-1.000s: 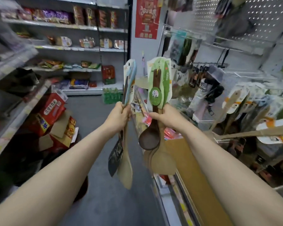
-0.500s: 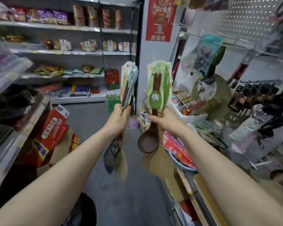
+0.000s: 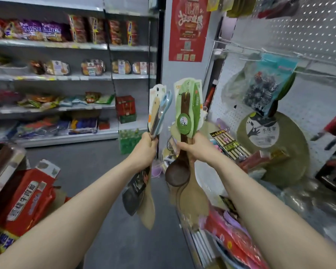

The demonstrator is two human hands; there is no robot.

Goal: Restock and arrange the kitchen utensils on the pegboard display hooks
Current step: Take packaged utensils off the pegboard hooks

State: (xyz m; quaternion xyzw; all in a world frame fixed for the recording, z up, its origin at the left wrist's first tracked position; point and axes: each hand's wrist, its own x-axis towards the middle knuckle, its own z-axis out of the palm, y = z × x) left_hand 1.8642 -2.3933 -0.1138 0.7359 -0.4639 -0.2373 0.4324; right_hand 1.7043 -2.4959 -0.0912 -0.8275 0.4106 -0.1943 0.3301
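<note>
My left hand (image 3: 146, 147) grips a bundle of spatulas (image 3: 144, 191): a pale blue handle and card tags stick up, a black blade and a wooden blade hang below. My right hand (image 3: 194, 147) grips a bunch of wooden spoons (image 3: 177, 174) with green card labels; a dark brown bowl hangs in front of paler wooden paddles. Both bundles are held upright in front of me, side by side and a little apart. The white pegboard (image 3: 306, 33) with wire hooks (image 3: 246, 52) rises at the right, beyond my right hand.
A bagged item (image 3: 268, 86) hangs from a hook, above a round olive mat (image 3: 275, 144). Packaged goods fill the lower right shelf (image 3: 231, 237). Red cartons (image 3: 25, 199) lie on the floor at left. Snack shelves (image 3: 66, 74) stand behind. Grey aisle floor runs between.
My view has swung left along the pegboard; the hanging wooden utensils at the right have left the frame. Both hands keep their grip on the bundles, still held up together.
</note>
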